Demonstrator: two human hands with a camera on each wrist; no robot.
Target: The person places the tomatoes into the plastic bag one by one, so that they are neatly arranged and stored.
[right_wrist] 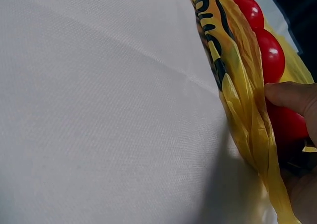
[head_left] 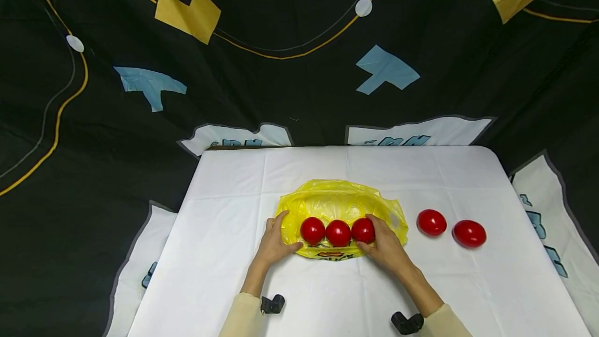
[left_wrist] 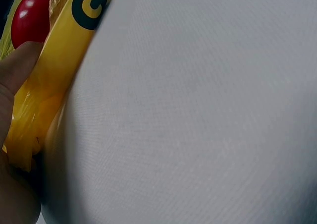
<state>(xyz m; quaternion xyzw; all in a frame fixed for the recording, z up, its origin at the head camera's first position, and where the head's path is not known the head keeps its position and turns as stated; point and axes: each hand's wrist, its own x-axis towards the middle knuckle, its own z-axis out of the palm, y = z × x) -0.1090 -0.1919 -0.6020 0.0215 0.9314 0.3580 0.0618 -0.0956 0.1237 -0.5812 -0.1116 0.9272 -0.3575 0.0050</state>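
Note:
A yellow plastic bag (head_left: 333,203) with dark lettering lies spread on the white table. Three glossy red balls (head_left: 338,233) sit in a row on it, its near edge folded up in front of them. My left hand (head_left: 273,243) grips the left side of the bag, thumb and index finger spread apart; in the left wrist view, its thumb (left_wrist: 22,63) lies at the rim beside a red ball (left_wrist: 33,16). At the row's other end, my right hand (head_left: 386,243) holds the rightmost ball (head_left: 363,231) between thumb and fingers. The other fingertips are hidden.
Two more glossy red balls, one nearer (head_left: 431,222) and one farther right (head_left: 469,233), lie on the white tablecloth (head_left: 234,191) right of the bag. A black curtain (head_left: 290,98) with coloured shapes hangs behind the table.

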